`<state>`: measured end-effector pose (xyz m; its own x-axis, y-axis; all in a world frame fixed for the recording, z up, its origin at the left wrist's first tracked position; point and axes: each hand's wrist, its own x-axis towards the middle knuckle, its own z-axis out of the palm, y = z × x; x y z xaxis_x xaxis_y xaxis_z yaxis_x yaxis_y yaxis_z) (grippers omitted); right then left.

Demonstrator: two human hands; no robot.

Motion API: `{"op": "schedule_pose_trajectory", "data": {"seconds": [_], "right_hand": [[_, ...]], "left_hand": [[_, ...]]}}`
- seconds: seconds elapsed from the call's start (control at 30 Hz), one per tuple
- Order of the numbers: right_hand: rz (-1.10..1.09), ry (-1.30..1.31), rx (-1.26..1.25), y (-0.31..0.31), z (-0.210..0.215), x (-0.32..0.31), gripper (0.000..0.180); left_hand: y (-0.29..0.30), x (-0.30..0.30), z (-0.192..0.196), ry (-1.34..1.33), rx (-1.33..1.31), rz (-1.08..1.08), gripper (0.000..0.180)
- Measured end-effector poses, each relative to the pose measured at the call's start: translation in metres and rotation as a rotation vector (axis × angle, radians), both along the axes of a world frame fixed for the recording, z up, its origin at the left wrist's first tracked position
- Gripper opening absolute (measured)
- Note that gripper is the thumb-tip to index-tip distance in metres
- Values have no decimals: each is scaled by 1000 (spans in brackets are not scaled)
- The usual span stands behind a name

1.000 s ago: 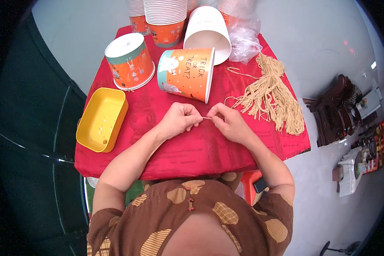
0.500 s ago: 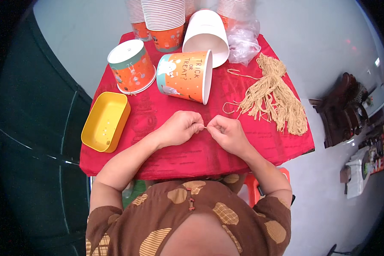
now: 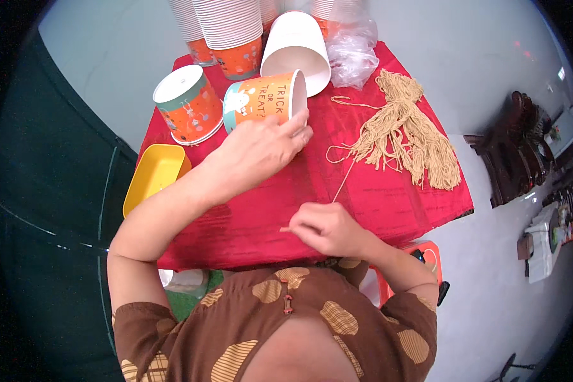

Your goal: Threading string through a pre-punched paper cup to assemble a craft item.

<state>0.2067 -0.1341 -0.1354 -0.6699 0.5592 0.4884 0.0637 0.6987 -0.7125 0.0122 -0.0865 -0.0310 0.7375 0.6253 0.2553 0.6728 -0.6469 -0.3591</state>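
My left hand (image 3: 264, 149) is curled over the near side of a tipped orange paper bucket (image 3: 261, 95), its fingers at the open white rim; the thumb is hidden. The bucket lies on its side and carries a white ghost figure and dark lettering. Lower on the table, my right hand (image 3: 331, 228) is closed around a strand of tan yarn (image 3: 344, 183). A short end pokes out past its fingertips. From that hand the strand runs up to a big bundle of tan yarn (image 3: 407, 130) on the right.
An upside-down orange bucket (image 3: 188, 105) and a yellow tray (image 3: 149, 175) stand left on the red-covered table (image 3: 235, 235). At the back are stacked buckets (image 3: 232, 38), a tipped white bucket (image 3: 297, 51) and a clear plastic bag (image 3: 353, 57). A red stool (image 3: 430, 254) is below right.
My hands have parted from a pinch together. The left has moved up to the orange bucket; the right has come slightly nearer to me, still with the yarn strand.
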Motion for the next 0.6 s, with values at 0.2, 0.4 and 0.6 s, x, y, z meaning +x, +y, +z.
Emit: {"op": "schedule_pose_trajectory", "data": {"seconds": [0.2, 0.4, 0.6], "right_hand": [[127, 96, 97, -12, 7, -12, 5], [-240, 257, 29, -6, 19, -7, 10], [-472, 394, 23, -1, 10, -9, 12]], "left_hand": [[30, -17, -8, 119, 133, 74, 14], [0, -37, 11, -76, 49, 236, 12], [-46, -43, 19, -253, -169, 185, 6]]}}
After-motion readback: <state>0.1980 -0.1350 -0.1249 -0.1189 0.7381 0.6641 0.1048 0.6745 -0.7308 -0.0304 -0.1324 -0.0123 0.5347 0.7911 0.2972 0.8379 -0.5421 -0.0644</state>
